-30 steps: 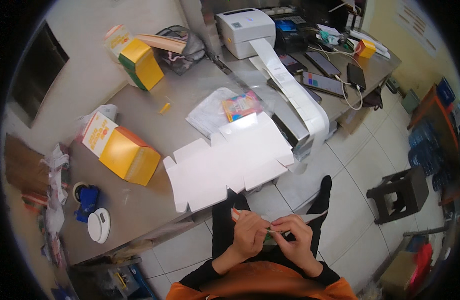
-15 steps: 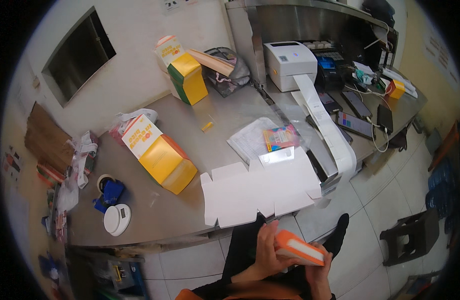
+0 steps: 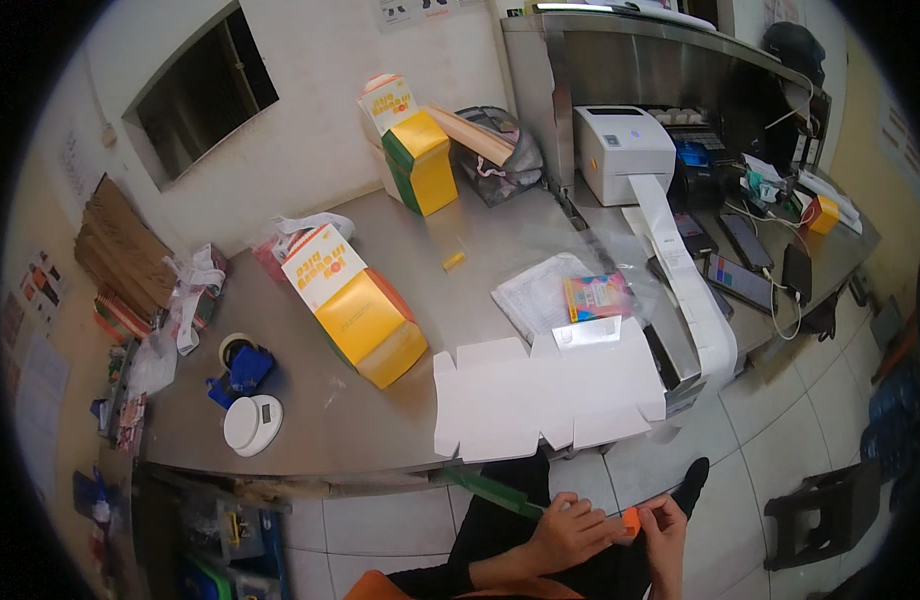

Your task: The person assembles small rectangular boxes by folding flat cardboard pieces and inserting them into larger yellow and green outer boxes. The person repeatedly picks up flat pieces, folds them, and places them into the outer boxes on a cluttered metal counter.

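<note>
Over my lap, my left hand [image 3: 568, 536] is closed around a green and orange carton [image 3: 495, 492]. Its narrow green side reaches left from my fist toward the table edge, and much of the rest is hidden by the hand. My right hand [image 3: 667, 535] pinches its orange end, just right of the left hand. Above them on the table lies a flattened white carton blank [image 3: 550, 392] with notched flaps. Two yellow printed cartons stand near: one at centre left [image 3: 365, 325], another farther back [image 3: 423, 165].
A white label printer [image 3: 623, 155] trails a paper strip [image 3: 680, 275] over the table's right side. Phones with cables [image 3: 745, 285] lie beyond it. At left are a white scale [image 3: 252, 425] and a blue tape dispenser [image 3: 246, 372]. A dark stool [image 3: 825, 515] stands on the floor.
The carton has turned in my hands: its broad orange face and white edge no longer show, and a green strip now points left. The whole view has shifted slightly.
</note>
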Available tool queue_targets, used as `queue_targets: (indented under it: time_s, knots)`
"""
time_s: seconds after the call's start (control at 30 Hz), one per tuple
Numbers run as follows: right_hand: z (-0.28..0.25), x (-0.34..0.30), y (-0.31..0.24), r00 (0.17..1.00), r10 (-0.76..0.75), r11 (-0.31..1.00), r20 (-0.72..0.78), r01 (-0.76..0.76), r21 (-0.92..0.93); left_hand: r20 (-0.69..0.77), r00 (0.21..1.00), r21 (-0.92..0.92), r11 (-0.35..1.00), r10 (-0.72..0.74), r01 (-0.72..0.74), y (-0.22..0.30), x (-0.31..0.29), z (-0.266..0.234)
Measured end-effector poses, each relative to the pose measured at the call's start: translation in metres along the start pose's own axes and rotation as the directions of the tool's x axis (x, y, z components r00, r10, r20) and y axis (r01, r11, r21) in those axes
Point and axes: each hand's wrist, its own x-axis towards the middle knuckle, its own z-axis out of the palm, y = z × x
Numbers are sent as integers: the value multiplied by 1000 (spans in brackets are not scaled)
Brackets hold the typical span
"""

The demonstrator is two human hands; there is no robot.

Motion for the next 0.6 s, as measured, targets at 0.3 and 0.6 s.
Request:
queue_targets:
  time_s: [0.3,0.6]
  knots:
    - [-12,-5,3,984,75,876,161,12,-482,-50,998,-79,996,45,-49,4,-2,14]
    - [-18,-12,-17,969,175,982,173,-159,-105,106,994,-255,966,-18,44,-10,-11,29]
